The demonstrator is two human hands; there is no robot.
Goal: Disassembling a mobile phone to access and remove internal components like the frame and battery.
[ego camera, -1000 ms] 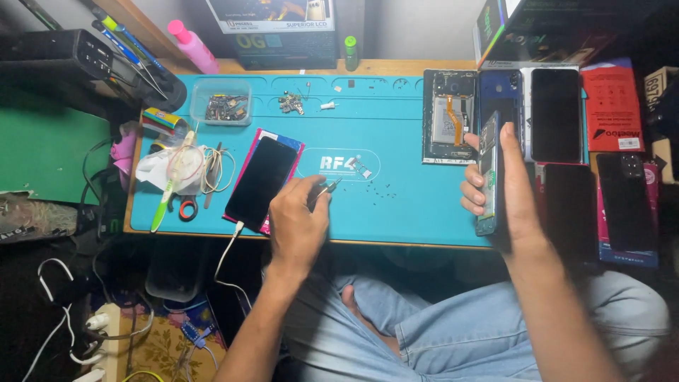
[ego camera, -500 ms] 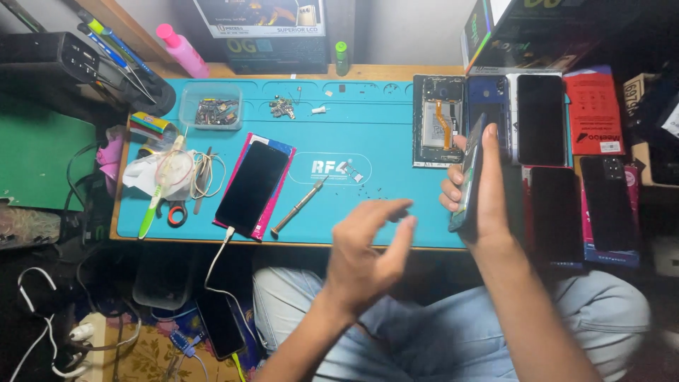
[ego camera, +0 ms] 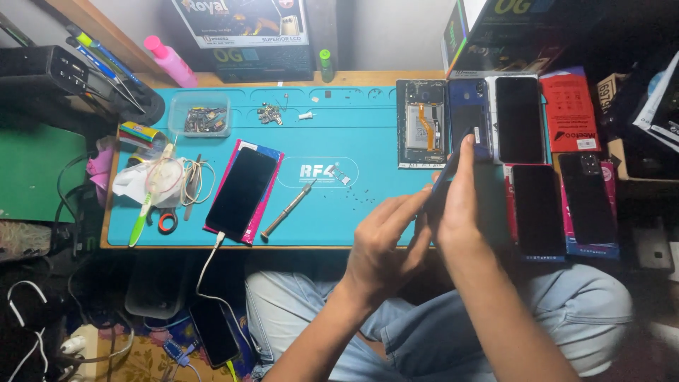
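My right hand (ego camera: 463, 205) grips a dark phone (ego camera: 447, 173) held on edge above the front right of the teal work mat (ego camera: 332, 127). My left hand (ego camera: 385, 244) has come up beside it, fingers apart and touching the lower edge of that phone. A screwdriver (ego camera: 288, 209) lies loose on the mat near its front edge, left of both hands. A black phone (ego camera: 242, 192) on a pink backing lies further left, with a white cable plugged into it.
An opened phone (ego camera: 422, 124) with its insides showing, a blue phone back (ego camera: 468, 117) and several black screens (ego camera: 520, 120) lie at the right. A clear parts tray (ego camera: 200, 117), tiny screws (ego camera: 361, 197), scissors, cables and a pink bottle (ego camera: 170, 62) sit at the left and back.
My left hand has let go of the screwdriver, which now lies on the mat, and has moved right to the phone. My right hand has brought that phone in toward the middle.
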